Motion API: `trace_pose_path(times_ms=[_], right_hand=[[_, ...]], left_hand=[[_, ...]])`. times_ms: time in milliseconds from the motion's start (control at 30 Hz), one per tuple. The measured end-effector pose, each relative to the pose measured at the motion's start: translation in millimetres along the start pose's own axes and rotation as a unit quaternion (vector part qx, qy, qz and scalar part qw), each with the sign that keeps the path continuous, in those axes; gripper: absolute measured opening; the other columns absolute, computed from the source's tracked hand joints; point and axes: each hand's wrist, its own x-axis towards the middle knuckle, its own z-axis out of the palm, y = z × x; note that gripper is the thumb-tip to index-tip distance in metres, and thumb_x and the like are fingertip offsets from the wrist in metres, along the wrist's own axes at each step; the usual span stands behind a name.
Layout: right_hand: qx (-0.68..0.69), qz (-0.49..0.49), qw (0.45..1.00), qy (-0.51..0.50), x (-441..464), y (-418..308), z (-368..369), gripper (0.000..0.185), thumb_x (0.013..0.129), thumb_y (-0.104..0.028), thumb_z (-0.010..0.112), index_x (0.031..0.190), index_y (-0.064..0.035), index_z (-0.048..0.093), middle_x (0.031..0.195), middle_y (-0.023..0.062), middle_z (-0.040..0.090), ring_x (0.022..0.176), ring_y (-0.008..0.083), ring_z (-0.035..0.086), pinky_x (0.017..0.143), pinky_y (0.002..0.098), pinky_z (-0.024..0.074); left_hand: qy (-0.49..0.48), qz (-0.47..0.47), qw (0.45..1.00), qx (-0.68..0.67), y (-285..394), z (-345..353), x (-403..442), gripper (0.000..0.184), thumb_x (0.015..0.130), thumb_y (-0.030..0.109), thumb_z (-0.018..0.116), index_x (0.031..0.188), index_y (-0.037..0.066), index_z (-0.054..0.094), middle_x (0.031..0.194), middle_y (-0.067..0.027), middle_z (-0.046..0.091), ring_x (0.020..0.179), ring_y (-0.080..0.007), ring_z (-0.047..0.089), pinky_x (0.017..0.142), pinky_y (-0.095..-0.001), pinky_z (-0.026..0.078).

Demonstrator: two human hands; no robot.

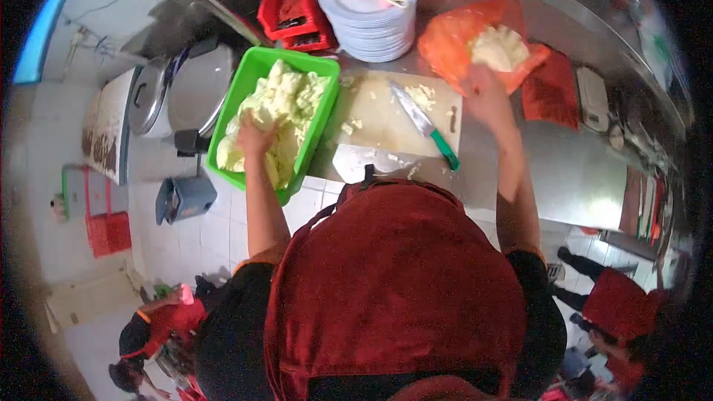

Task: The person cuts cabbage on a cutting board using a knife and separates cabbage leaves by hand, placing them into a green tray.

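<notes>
A green tray (324, 120) holds pale cauliflower-like or cabbage pieces (286, 96). Inside it, my left hand (256, 137) rests on the pieces with its fingers apart. My right hand (486, 93) is at the near edge of an orange plastic bag (445, 37), which contains a pale mass (499, 48); its fingers are bent together and blurred, so what they hold is unclear. Between my hands lies a white cutting board (379, 122) with small pale scraps. A knife (423, 122) with a green handle lies across the board's right part, touched by neither hand.
Stacked white plates (371, 33) and red baskets (293, 11) stand behind the board. A red bag (551, 89) lies right of the orange one. Large metal pots (197, 85) are at left. Two co-workers (160, 327) (620, 312) are behind, at either side.
</notes>
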Motion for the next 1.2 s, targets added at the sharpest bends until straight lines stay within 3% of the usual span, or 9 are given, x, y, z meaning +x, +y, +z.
trace_pose_path(times_ms=[67,167,300,533,667,733,900,967,1200], right_hand=[[0.026,0.031,0.990,-0.133,-36,13,31,0.044,0.084,-0.033,0.069,0.111,-0.0019,0.055,0.099,0.0214,0.064,0.091,0.0405,0.061,0.080,0.0475,0.0487],[-0.172,0.019,0.965,-0.197,-82,40,68,0.047,0.080,-0.029,0.071,0.114,-0.0029,0.051,0.101,0.0222,0.062,0.095,0.0414,0.060,0.082,0.0496,0.0481],[-0.154,0.052,0.975,-0.149,-129,65,101,0.051,0.077,-0.026,0.073,0.116,-0.0043,0.049,0.104,0.0244,0.059,0.099,0.0424,0.058,0.083,0.0514,0.0469],[-0.081,0.078,0.987,-0.116,-141,56,93,0.040,0.075,-0.017,0.070,0.107,-0.0052,0.050,0.101,0.0241,0.057,0.098,0.0439,0.056,0.084,0.0505,0.0466],[-0.055,0.073,0.988,-0.122,-139,55,90,0.037,0.075,-0.016,0.070,0.105,-0.0044,0.050,0.100,0.0235,0.057,0.098,0.0433,0.056,0.083,0.0493,0.0471],[-0.060,0.049,0.991,-0.111,-142,56,91,0.039,0.075,-0.017,0.070,0.107,-0.0047,0.051,0.101,0.0232,0.058,0.098,0.0425,0.056,0.084,0.0487,0.0472],[-0.019,0.071,0.991,-0.109,-120,12,71,0.049,0.081,-0.020,0.070,0.122,-0.0041,0.047,0.109,0.0204,0.058,0.102,0.0355,0.058,0.088,0.0419,0.0484],[0.088,0.096,0.983,-0.126,-105,-38,52,0.049,0.083,-0.020,0.070,0.123,-0.0030,0.047,0.109,0.0185,0.058,0.101,0.0310,0.059,0.086,0.0388,0.0494],[0.437,0.011,0.896,-0.073,-61,-124,31,0.050,0.089,-0.018,0.068,0.132,-0.0045,0.045,0.104,0.0133,0.062,0.090,0.0171,0.061,0.078,0.0301,0.0514]], left_hand=[[-0.144,-0.048,0.988,0.014,1,-4,-5,0.066,0.074,0.044,0.076,0.123,0.003,0.059,0.121,-0.0251,0.059,0.111,-0.0392,0.057,0.093,-0.0442,0.046],[-0.019,0.047,0.997,-0.066,-9,10,-10,0.044,0.077,0.029,0.072,0.113,0.005,0.064,0.110,-0.0222,0.063,0.099,-0.0398,0.061,0.084,-0.0447,0.050],[-0.027,-0.028,0.989,-0.144,-8,-5,-1,0.036,0.077,0.022,0.070,0.109,0.005,0.066,0.111,-0.0201,0.063,0.098,-0.0385,0.061,0.086,-0.0444,0.049],[0.190,0.149,0.962,-0.125,16,-42,20,0.011,0.084,0.014,0.065,0.090,0.006,0.062,0.079,-0.0099,0.060,0.073,-0.0301,0.060,0.072,-0.0344,0.048],[0.048,-0.049,0.849,-0.523,49,-85,31,0.007,0.092,0.009,0.056,0.093,0.003,0.057,0.090,-0.0065,0.060,0.080,-0.0160,0.060,0.074,-0.0301,0.048],[-0.017,-0.054,0.652,-0.756,68,-103,32,0.008,0.093,0.008,0.053,0.098,0.002,0.056,0.095,-0.0091,0.061,0.084,-0.0175,0.062,0.077,-0.0319,0.050],[-0.132,-0.061,0.581,-0.801,133,-123,7,0.024,0.095,0.020,0.052,0.110,0.001,0.056,0.106,-0.0100,0.062,0.091,-0.0207,0.062,0.077,-0.0339,0.052],[-0.130,0.012,0.769,-0.625,162,-115,-13,0.028,0.096,0.022,0.049,0.114,0.001,0.055,0.109,-0.0107,0.063,0.092,-0.0218,0.062,0.076,-0.0360,0.052],[-0.360,0.043,0.714,-0.599,242,-78,-84,0.037,0.100,0.032,0.044,0.112,-0.001,0.055,0.097,-0.0081,0.060,0.082,-0.0154,0.056,0.068,-0.0300,0.046]])
